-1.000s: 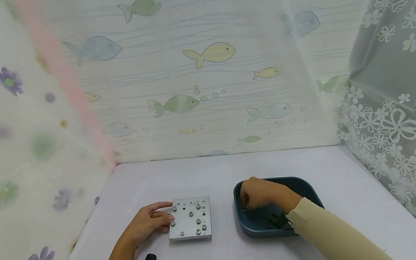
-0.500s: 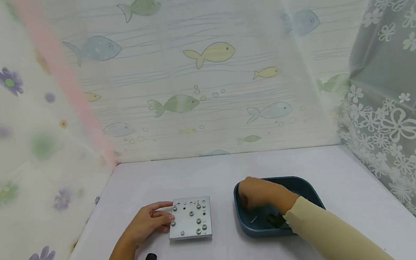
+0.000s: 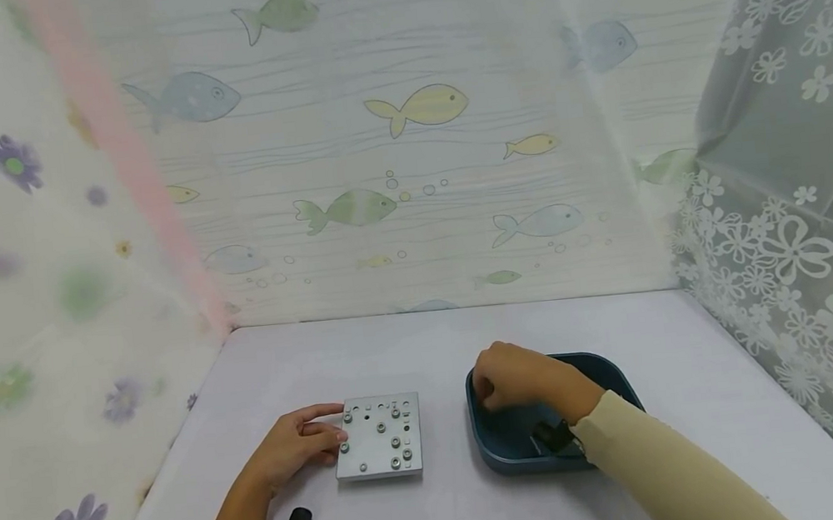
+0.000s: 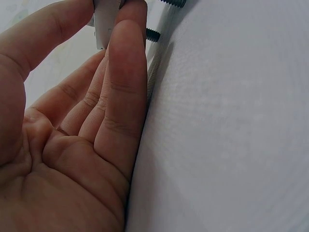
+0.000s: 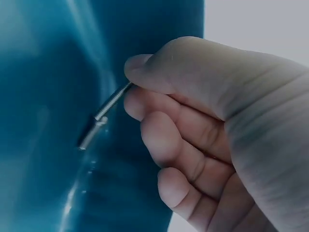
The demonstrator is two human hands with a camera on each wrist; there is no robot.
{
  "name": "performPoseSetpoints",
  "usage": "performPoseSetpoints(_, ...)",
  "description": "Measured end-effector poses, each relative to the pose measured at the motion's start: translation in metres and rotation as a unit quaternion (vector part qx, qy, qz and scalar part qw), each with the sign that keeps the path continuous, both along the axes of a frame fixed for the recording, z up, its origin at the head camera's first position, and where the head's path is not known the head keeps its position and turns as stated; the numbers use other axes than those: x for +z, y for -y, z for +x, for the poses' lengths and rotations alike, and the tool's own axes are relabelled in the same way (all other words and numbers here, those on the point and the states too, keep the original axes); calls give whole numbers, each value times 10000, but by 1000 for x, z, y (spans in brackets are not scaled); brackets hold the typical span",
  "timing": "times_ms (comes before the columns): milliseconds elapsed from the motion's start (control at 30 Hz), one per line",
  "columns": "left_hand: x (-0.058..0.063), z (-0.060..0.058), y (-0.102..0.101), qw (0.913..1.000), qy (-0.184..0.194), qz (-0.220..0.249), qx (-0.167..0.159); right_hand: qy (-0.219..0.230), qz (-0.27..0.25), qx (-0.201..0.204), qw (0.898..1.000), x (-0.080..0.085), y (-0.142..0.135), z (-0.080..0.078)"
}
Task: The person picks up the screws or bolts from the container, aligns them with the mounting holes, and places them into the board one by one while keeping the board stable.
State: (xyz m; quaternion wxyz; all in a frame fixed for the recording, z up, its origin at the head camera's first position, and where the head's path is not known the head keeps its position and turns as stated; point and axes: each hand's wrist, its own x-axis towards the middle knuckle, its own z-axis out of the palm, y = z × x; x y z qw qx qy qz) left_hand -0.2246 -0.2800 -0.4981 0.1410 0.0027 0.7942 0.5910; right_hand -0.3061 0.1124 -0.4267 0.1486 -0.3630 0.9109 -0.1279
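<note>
A square silver metal plate (image 3: 371, 444), set with several socket-head screws, lies on the table. My left hand (image 3: 295, 449) holds its left edge between thumb and fingers. Below the plate, in the left wrist view, dark threaded screw ends (image 4: 153, 35) stick out beside the fingers. Inside the dark blue bin (image 3: 507, 462) to the right is my right hand (image 3: 521, 377). Its thumb and index finger pinch a metal screw (image 5: 112, 104) by the threaded end, the head pointing down and left. In the head view the hand hides this screw.
White cloth covers the table (image 3: 439, 341). A fish-print curtain (image 3: 427, 209) closes off the back, with a flowered curtain (image 3: 84, 325) at left and a lace-patterned one (image 3: 785, 258) at right. The bin's walls surround my right hand.
My right hand has risen slightly within the bin. A small metal piece seen on the bin floor half a second ago is out of sight there. The left hand and plate stay put.
</note>
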Motion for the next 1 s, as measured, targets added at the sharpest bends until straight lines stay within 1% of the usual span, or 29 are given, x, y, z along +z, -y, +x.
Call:
performPoseSetpoints(133,1,1,0,10000,-59,1,-25,-81,-296,-14,9995,10,-1,2)
performPoseSetpoints(267,0,1,0,10000,-28,22,3,-159,-558,-60,9983,22,-2,6)
performPoseSetpoints(467,-1,0,1,10000,-17,-41,26,-79,-971,-143,9951,34,-2,9)
performPoseSetpoints(600,-1,-1,0,9999,-7,-68,76,-108,-1339,-131,9908,38,0,11)
performPoseSetpoints(800,-1,-1,0,10000,-87,-48,0,-215,-1858,-134,9823,41,10,15)
performPoseSetpoints(900,-2,-1,0,10000,-61,-42,12,-292,-2086,-195,9774,40,18,17)
performPoseSetpoints(1000,-2,-1,0,10000,-18,-42,43,-275,-2360,-321,9708,39,27,20)
